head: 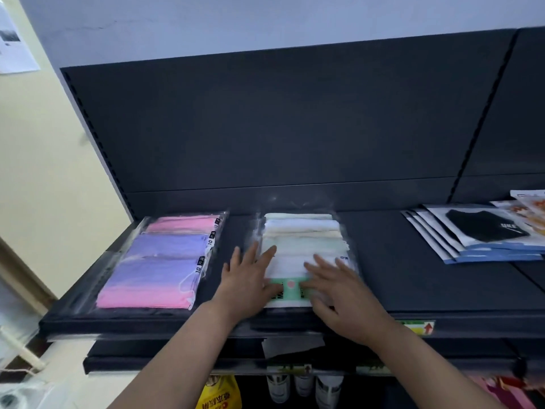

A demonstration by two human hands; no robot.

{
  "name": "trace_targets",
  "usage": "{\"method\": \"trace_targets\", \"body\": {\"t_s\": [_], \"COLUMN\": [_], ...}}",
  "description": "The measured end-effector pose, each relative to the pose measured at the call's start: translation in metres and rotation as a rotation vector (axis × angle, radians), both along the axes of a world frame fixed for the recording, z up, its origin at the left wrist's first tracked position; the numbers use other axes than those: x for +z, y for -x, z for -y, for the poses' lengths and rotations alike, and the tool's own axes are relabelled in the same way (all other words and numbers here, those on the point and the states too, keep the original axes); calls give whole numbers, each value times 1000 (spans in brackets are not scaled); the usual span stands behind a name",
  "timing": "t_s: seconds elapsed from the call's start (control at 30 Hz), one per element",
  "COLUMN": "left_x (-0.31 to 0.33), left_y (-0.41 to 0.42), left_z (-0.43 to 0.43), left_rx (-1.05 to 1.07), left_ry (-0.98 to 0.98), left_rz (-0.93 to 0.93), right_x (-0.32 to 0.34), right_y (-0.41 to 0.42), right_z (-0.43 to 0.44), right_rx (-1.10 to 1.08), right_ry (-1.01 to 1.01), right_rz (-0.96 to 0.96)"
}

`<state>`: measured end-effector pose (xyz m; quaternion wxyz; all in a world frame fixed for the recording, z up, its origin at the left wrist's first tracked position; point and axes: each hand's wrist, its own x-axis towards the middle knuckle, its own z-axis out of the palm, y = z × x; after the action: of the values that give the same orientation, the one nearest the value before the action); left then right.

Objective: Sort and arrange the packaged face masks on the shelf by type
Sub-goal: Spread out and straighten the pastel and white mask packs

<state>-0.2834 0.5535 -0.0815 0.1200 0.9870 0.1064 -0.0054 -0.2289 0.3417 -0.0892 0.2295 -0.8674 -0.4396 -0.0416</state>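
A row of clear packs with pink and purple masks lies at the left of the dark shelf. In the middle sits a stack of packs with pale white, cream and green masks, the front one bearing a green label. My left hand rests flat on the stack's left edge with fingers spread. My right hand lies flat on its front right part, fingers straight. At the right, black mask packs are fanned out, with orange-printed packs behind them.
The shelf's dark back panel rises behind the packs. A yellow wall stands to the left. Below the shelf's front edge I see a yellow bag and several bottles on a lower level.
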Motion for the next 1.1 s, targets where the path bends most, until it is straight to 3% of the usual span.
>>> {"method": "trace_targets", "body": {"t_s": [0.07,0.17,0.33,0.47,0.93,1.0,1.1], "left_x": [-10,-5,2,3,16,25,36], "left_y": [-2,-7,-14,-13,-15,-21,-35], "left_z": [-2,-1,0,4,14,21,41], "left_rx": [-26,-46,125,151,164,125,20], "left_ry": [60,140,336,239,178,88,109], "left_rz": [-25,-58,14,-47,-100,-33,70], "right_x": [0,7,9,10,15,18,21], "right_y": [-5,-13,-11,-12,-17,-21,-28], "right_z": [-2,-4,-3,-5,-6,-4,10], "right_rx": [-256,-507,-517,-518,-545,-525,-472], "right_ry": [-71,-20,69,116,220,179,163], "right_rz": [21,-302,-322,-331,-312,-247,-77]}}
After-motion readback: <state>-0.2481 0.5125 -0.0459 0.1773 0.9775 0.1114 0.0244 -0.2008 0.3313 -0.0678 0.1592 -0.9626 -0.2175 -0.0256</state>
